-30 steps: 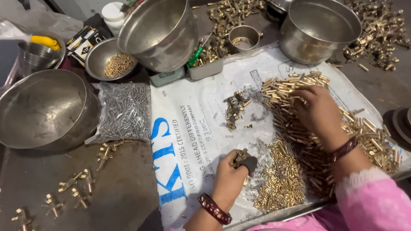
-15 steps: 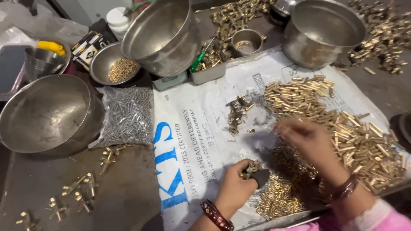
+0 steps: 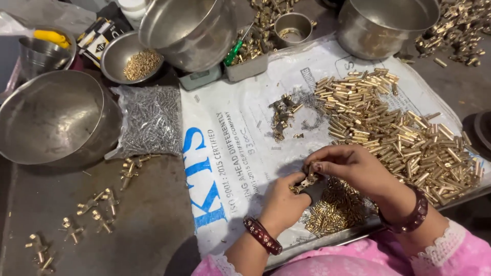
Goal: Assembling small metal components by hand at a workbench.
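Sacking (image 3: 240, 153), white with blue letters, is covering the grey table (image 3: 148, 225) under both hands. The right hand (image 3: 353, 166) has come over from the brass tube pile (image 3: 404, 138) and is now pinching the small brass part (image 3: 306, 181) with the left hand (image 3: 284, 204) (fingers touching). A clear bag of silver screws (image 3: 151, 120) is lying far left of them.
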